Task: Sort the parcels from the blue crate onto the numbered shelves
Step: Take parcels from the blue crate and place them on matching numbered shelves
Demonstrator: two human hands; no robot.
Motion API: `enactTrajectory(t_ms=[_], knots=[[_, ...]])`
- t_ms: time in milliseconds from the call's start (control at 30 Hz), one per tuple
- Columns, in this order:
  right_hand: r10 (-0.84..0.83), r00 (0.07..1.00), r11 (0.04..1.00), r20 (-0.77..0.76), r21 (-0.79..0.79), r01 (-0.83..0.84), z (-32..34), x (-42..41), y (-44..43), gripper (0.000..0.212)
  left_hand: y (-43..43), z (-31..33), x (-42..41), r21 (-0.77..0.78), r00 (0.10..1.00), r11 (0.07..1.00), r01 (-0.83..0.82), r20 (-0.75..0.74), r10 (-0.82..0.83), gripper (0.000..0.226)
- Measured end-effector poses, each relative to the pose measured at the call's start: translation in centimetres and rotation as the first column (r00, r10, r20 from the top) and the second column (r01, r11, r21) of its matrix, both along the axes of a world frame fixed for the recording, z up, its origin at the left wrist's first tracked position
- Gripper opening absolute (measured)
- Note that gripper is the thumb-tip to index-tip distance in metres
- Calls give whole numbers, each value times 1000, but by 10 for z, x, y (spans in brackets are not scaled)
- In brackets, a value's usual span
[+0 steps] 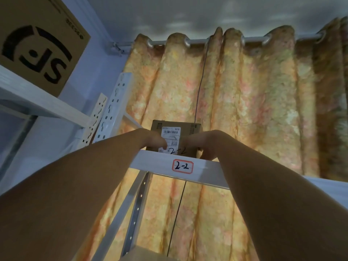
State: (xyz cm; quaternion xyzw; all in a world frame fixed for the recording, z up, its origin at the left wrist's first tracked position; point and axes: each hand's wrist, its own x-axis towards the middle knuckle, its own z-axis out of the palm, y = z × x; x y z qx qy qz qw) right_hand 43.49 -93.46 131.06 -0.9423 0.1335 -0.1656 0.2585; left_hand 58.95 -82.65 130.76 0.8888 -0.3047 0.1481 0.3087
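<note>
Both hands are up at the shelf (150,159) tagged 2-2 (183,166), gripping a small cardboard parcel (174,134) between them. The left hand (153,141) has its fingers closed on the near left corner, thumb pressed on the white shipping label (170,137). The right hand (194,143) wraps the right side, its fingertips hidden behind the shelf edge, so I cannot tell how they sit. "2-2" is handwritten on the parcel, just right of the left thumb.

I cannot tell how much of the parcel is over the board; let go early, it could tip back toward the person.

Behind the fingers hangs a flowered orange curtain (244,95) on a rail. Up to their left, a bigger box (37,44) sits on a higher shelf (28,97).
</note>
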Motion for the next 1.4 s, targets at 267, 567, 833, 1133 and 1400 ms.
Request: enactTrajectory(t_ms=[267, 567, 833, 1133, 1400], knots=[[-34, 998, 992, 49, -122, 40, -4, 1, -3, 21, 3, -2, 9, -20, 997, 997, 68, 30, -67, 32], [-54, 936, 963, 347, -229, 140, -13, -33, -3, 26, 40, -13, -23, -40, 992, 999, -20, 125, 25, 36], [182, 810, 937, 557, -349, 29, -35, -88, 63, 27, 145, -57, -139, -30, 945, 964, -263, 195, 263, 35], [780, 611, 584, 137, -510, -632, -182, -174, 287, 30, 404, -220, -320, 129, 671, 664, -737, 13, 742, 43], [893, 292, 197, -344, -284, -938, -386, -296, 490, 30, 634, -435, -572, 303, 228, 388, -871, -451, 863, 29]])
